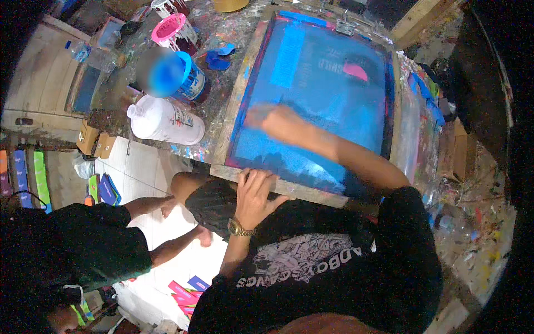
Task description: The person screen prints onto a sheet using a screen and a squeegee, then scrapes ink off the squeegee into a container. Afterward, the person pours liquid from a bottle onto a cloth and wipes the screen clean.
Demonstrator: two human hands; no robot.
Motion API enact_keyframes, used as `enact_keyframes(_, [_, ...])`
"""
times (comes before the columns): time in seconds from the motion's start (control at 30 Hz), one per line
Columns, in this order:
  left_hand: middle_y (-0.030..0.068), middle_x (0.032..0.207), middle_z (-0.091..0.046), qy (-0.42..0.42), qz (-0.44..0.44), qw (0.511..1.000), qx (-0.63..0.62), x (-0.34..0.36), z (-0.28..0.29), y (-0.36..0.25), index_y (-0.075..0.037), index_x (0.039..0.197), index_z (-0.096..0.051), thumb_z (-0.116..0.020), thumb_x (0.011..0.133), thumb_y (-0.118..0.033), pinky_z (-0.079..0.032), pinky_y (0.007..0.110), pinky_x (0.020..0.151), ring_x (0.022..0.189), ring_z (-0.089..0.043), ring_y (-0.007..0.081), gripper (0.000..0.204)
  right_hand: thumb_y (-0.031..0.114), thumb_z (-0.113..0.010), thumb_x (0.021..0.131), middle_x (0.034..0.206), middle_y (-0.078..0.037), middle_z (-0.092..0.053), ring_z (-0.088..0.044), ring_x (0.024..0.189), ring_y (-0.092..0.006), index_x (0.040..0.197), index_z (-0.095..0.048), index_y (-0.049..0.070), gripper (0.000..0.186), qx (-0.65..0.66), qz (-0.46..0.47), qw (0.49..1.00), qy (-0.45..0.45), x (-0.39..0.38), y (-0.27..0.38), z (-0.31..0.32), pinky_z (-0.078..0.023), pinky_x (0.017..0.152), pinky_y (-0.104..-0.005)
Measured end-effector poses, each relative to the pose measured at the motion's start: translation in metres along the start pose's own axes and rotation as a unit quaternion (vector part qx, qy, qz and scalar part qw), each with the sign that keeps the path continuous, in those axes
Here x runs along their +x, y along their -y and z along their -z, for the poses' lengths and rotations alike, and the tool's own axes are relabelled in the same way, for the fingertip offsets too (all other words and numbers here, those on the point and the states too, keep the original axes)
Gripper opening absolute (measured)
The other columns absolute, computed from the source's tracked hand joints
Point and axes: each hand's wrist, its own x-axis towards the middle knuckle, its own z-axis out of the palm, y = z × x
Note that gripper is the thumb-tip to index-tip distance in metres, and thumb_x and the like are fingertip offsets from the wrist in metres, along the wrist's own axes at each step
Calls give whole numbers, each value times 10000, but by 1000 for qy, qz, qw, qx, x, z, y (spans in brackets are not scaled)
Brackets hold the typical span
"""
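Note:
A wooden-framed screen with blue mesh, blue tape strips and a pink patch lies on the paint-spattered table. My left hand has its fingers curled over the frame's near edge, gripping it. My right hand is over the left part of the mesh, smeared by motion, so whether it holds anything is unclear. A white plastic bottle lies left of the frame, beside a blue paint pot, partly blurred. A pink-rimmed pot stands farther back.
A co-worker in a dark shirt is at the left, arms reaching over the bright floor. Coloured flat packs lie at the far left. Cardboard boxes stand right of the table, and a water bottle lies at the back left.

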Motion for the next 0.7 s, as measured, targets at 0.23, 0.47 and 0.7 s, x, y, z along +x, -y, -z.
enact_keyframes(0.23, [85,978,-606,-8,8,1000,-13,1,1,0,-36,957,-645,-823,653,-381,-383,462,928,939,-576,277,493,63,-558,783,1175,-109,-660,-610,1142,-279,1138,-643,30,366,79,-33,996,28,-7,2,-8,-483,1016,-387])
enact_keyframes(0.47, [87,977,-607,-18,0,1000,-1,5,-3,2,-36,960,-644,-818,645,-408,-385,452,910,934,-573,283,518,24,-571,789,1145,-127,-661,-629,1094,-289,1066,-665,38,293,12,-143,988,63,-1,-31,0,-526,942,-395])
enact_keyframes(0.7, [83,981,-606,-16,-3,1000,3,2,0,2,-33,965,-642,-819,644,-404,-384,456,901,934,-571,287,522,42,-575,771,1155,-106,-664,-607,1133,-275,1044,-672,36,289,-41,-165,981,88,6,-20,8,-506,984,-389])
